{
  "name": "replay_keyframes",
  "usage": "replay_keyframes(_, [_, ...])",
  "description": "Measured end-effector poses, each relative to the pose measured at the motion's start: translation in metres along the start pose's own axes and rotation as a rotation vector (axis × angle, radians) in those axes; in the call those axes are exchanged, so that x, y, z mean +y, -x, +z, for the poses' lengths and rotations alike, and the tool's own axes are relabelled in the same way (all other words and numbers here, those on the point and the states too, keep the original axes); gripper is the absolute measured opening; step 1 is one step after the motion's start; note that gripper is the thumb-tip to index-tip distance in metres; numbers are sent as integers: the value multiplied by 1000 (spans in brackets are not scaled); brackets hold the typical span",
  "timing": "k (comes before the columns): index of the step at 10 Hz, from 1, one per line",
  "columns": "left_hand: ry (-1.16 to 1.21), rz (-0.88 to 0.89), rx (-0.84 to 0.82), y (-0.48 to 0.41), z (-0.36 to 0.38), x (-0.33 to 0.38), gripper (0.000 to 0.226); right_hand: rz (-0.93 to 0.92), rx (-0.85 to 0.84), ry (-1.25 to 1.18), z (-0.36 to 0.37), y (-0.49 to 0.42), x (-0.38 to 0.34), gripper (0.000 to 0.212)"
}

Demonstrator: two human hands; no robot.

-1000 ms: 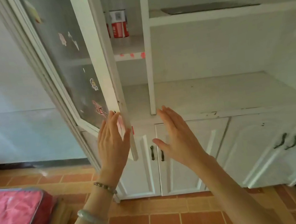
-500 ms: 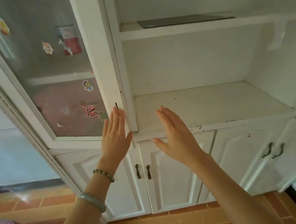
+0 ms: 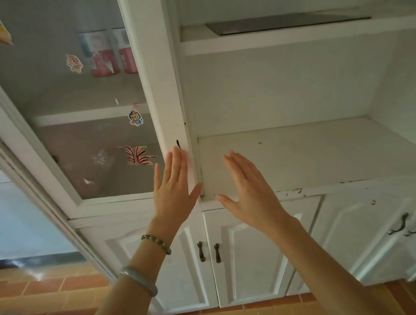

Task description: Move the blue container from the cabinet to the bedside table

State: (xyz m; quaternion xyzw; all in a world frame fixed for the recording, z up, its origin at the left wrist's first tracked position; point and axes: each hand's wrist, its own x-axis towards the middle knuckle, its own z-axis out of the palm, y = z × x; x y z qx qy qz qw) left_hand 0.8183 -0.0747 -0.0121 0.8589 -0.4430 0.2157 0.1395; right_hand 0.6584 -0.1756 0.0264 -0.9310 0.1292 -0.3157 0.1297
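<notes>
The white cabinet (image 3: 299, 92) fills most of what I see, its right bay open with a bare shelf (image 3: 307, 155) and a dark flat sheet (image 3: 284, 21) lying on the shelf above. To the left is the glass door (image 3: 76, 108), dotted with stickers, with two red-and-white cans (image 3: 108, 54) dim behind it. Below are shut lower doors (image 3: 246, 252) with dark handles, then the orange tile floor (image 3: 60, 287). My left hand (image 3: 172, 188) lies flat against the door's frame, fingers spread, holding nothing. My right hand (image 3: 251, 191) hovers beside it, spread wide and empty. I cannot spot the blue container anywhere here.
</notes>
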Motion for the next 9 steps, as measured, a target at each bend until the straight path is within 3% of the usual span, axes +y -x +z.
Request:
replay_keyframes(4, [8,-7,20,-16,18,-3,97,37,-6,32,15,-24,15,77])
replay_keyframes(9, [2,80,149,12,-24,-7,86,6,-25,14,6,-15,8,78])
